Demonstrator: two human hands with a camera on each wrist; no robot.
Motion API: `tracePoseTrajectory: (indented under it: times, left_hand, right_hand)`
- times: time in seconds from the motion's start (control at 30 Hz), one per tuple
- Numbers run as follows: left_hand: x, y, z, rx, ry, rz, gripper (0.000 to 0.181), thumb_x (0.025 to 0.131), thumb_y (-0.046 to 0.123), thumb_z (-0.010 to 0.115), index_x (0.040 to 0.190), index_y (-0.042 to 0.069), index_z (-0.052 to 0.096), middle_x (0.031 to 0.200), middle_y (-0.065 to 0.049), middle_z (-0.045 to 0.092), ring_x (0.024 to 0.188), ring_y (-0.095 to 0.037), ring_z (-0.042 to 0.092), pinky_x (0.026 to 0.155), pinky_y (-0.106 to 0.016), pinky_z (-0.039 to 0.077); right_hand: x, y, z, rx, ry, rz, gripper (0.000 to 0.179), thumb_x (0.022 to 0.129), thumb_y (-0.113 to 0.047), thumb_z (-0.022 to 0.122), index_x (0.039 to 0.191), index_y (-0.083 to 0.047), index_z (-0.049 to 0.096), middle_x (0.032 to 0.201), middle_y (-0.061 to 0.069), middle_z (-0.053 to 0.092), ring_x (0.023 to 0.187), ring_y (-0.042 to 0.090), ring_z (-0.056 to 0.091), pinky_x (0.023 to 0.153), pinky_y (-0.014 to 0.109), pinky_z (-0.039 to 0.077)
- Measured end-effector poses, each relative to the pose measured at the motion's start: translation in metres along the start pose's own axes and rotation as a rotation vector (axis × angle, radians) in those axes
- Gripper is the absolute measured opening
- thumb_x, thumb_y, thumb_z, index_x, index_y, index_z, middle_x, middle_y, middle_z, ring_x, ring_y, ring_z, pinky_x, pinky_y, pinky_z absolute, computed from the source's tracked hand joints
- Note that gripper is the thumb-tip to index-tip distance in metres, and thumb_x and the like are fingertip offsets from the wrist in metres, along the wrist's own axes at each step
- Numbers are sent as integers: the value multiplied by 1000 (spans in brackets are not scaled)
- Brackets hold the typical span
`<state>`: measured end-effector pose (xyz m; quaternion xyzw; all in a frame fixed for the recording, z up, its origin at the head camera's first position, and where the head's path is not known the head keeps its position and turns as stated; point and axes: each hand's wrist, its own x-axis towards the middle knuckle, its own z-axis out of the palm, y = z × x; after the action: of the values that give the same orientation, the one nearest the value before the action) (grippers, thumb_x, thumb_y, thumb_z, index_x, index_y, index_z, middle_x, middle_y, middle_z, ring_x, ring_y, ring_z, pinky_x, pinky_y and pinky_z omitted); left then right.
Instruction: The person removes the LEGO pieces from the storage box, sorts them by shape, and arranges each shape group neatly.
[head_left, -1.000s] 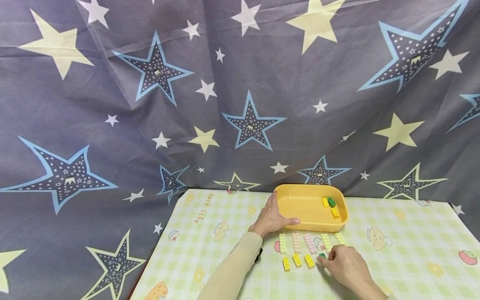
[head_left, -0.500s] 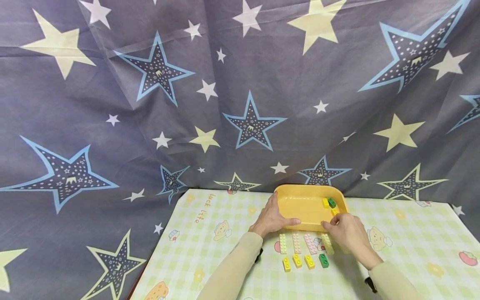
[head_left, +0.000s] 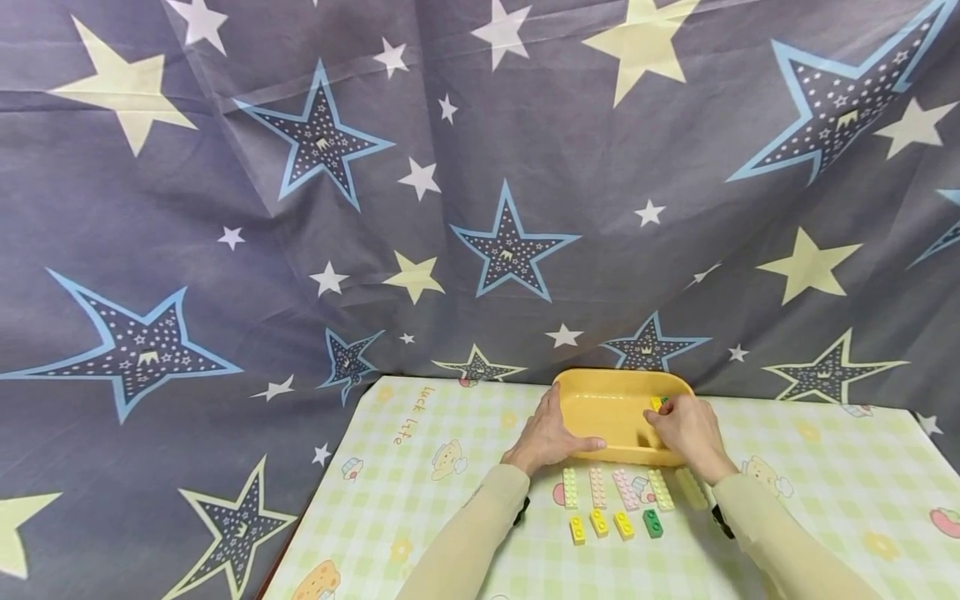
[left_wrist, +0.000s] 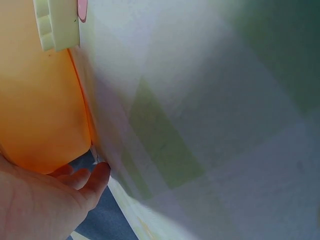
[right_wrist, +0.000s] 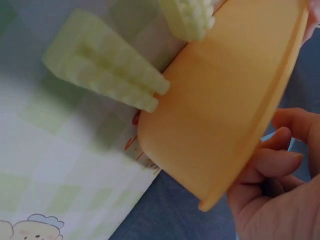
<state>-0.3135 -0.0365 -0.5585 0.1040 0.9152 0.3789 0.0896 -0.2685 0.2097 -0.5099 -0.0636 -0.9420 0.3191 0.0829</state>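
Note:
My left hand grips the left end of a yellow plastic tray, thumb along its near rim and fingers outside the end wall. Over the tray's right end, my right hand reaches in with bent fingers. A small yellow toy brick and part of a green brick show beside its fingertips; the hand hides the rest of that corner. I cannot tell whether the right fingers hold a brick. In the right wrist view, the right hand lies behind the tray's rim.
Before the tray, long studded bricks stand in a row, pale yellow and pink among them. Nearer me are three short yellow bricks and a green brick. A star-printed curtain hangs behind the checked tablecloth.
My right hand has let go of the green brick, now at the right end of the front row, and has moved away from me into the tray. My left hand stays on the tray.

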Motion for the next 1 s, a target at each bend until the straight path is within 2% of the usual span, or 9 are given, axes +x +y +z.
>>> tracePoseTrajectory:
  times: [0.43, 0.57, 0.7, 0.8, 1.0]
  left_hand:
    - [0, 0, 3, -14, 4, -28, 141, 75, 67, 94, 178, 22, 9, 183, -7, 26, 161, -37, 43, 132, -55, 40]
    - [0, 0, 2, -4, 12, -23, 141, 75, 66, 94, 178, 22, 9, 183, -7, 26, 161, -37, 43, 132, -55, 40]
    - [0, 1, 0, -3, 13, -16, 140, 75, 65, 94, 178, 21, 9, 183, -8, 26, 160, -38, 44, 131, -56, 41]
    - [-1, 1, -1, -13, 8, -22, 140, 75, 64, 95, 178, 21, 10, 183, -7, 26, 161, -38, 43, 131, -56, 40]
    - [-2, 2, -1, -18, 3, -25, 140, 76, 66, 94, 178, 22, 9, 183, -6, 25, 163, -36, 41, 132, -55, 39]
  right_hand:
    - [25, 9, 11, -54, -57, 64, 45, 96, -18, 72, 55, -12, 53, 52, 0, 50, 56, 22, 51, 54, 31, 36]
    - [28, 9, 13, -100, -66, 61, 44, 95, -17, 70, 55, -13, 51, 56, 4, 54, 60, 25, 55, 55, 34, 42]
    - [32, 10, 17, -133, -56, 54, 42, 93, -14, 69, 57, -12, 48, 63, 11, 59, 64, 30, 57, 60, 45, 51]
    - [39, 18, 25, -145, -42, 52, 35, 90, -12, 69, 59, -10, 52, 68, 15, 63, 65, 32, 58, 63, 51, 54]
    - [50, 29, 37, -159, -26, 48, 25, 86, -13, 70, 64, -7, 60, 71, 16, 69, 65, 32, 62, 64, 54, 56]
